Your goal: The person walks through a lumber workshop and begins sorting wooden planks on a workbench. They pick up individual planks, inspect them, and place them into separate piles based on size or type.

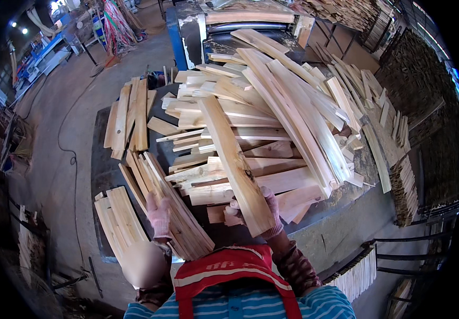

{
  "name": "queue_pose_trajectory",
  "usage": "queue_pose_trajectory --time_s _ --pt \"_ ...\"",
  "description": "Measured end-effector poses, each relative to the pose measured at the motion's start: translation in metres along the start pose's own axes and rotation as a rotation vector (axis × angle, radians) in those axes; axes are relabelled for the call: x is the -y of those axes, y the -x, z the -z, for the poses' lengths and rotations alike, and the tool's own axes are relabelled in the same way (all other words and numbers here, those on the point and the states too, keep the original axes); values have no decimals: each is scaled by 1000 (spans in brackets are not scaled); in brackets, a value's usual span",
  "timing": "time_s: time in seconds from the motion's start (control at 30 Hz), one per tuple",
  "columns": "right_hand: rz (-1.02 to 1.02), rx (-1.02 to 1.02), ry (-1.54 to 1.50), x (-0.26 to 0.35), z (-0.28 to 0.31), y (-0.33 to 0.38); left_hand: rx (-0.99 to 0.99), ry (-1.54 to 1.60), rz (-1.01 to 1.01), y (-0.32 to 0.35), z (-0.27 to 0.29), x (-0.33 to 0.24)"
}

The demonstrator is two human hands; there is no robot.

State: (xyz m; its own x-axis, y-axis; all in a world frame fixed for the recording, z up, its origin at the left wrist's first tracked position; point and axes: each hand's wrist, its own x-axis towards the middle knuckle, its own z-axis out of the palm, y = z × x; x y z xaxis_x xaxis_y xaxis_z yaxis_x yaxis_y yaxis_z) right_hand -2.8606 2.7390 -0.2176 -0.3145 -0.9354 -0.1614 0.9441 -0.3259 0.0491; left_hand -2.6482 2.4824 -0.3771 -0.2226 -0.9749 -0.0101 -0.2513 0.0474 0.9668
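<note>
My right hand (273, 213), in a pale pink work glove, grips a long wooden board (231, 159) near its close end. Fingers show on both sides of the board, which has dark knots and slants up and away over the pile. My left hand (159, 217), gloved the same way, is open with its fingers pointing away from me. It is over the edge of a stack of narrow boards (179, 212); whether it touches them I cannot tell. Ahead lies a large loose pile of pale boards (245, 114), with long curved boards (298, 117) across its right side.
The dark worktable (101, 159) carries a board bundle (120, 220) at the near left and another group (129, 117) farther back. A machine with a roller (250, 25) stands at the far end. More wood (367, 90) lies right. A cable (73, 154) crosses the left floor.
</note>
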Motion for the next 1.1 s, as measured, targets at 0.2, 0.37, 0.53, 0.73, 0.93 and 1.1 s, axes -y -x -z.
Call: queue_pose_trajectory --time_s 0.2,0.37,0.53,0.73,0.93,1.1 --pt "54 -87 222 0 0 5 889 637 393 50 -109 -150" --pt "18 -440 932 5 19 19 1202 954 697 62 -139 -157" --pt "1046 -642 2351 48 23 40 902 555 635 41 -49 -152" --pt "1033 -1250 2768 142 -12 62 345 383 340 7 79 -51" --pt "614 -1264 2669 159 -17 64 76 -8 393 12 136 145" --pt "289 -996 2812 91 5 46 59 199 516 29 91 197"
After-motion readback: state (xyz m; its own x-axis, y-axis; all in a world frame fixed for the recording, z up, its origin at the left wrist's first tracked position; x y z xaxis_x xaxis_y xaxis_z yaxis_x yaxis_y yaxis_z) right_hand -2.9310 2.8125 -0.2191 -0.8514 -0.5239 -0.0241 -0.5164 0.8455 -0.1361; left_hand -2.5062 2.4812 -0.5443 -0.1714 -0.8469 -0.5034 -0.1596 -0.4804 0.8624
